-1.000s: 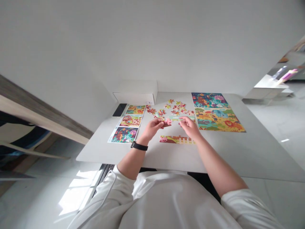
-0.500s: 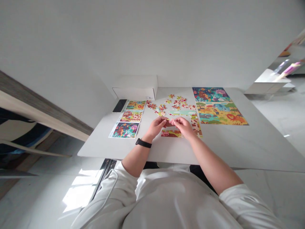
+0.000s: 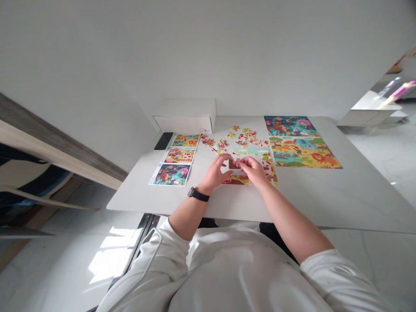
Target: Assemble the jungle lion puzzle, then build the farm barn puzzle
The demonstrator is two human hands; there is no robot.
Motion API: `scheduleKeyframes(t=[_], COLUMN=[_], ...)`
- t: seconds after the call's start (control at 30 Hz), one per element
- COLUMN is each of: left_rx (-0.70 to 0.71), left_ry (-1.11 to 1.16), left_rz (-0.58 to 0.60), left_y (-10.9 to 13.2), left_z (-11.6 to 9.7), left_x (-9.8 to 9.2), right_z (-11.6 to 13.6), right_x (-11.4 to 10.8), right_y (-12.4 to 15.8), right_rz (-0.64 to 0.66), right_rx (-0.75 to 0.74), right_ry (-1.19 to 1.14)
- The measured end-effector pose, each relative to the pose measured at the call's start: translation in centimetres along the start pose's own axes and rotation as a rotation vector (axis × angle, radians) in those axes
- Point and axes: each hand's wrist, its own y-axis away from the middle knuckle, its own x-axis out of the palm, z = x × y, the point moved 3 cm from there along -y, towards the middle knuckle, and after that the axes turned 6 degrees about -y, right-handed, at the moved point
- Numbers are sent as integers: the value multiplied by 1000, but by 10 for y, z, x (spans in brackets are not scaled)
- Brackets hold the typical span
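Observation:
My right hand (image 3: pixel 254 170) pinches a reddish-brown jigsaw puzzle piece (image 3: pixel 233 164) by its right end; whether it is one piece or a few joined cannot be made out. Just left of it is my left hand (image 3: pixel 215 172), thumb and fingers apart in a curve, holding nothing. Under and around both hands lies a partly assembled puzzle (image 3: pixel 244 179), with a red and brown lower strip, a right side and a pale green upper strip (image 3: pixel 249 150). Loose puzzle pieces (image 3: pixel 242 142) are scattered behind it.
Three small picture sheets (image 3: pixel 172 174) lie in a column at left, beside a black phone (image 3: pixel 163 141). Behind them stands a white box (image 3: pixel 183 123) near the wall. Two finished-looking colourful pictures (image 3: pixel 300 151) lie at right on the white table (image 3: pixel 325 195).
My left hand has let go of the piece and opened, its thumb moving away from the fingers. The right hand keeps its pinch. The view has shifted slightly.

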Motion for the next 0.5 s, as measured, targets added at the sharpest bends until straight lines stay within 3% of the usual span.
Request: scheduleKeyframes(t=[0.33, 0.5], left_rx=[79, 134], left_ry=[-150, -216], left_rz=[0, 43], left_y=[2, -3], left_z=[-12, -18], left_x=[1, -21], right_z=[-3, -5], right_x=[3, -1], right_y=[1, 0], right_rz=[32, 29], right_rx=[-8, -29], right_ry=[22, 95])
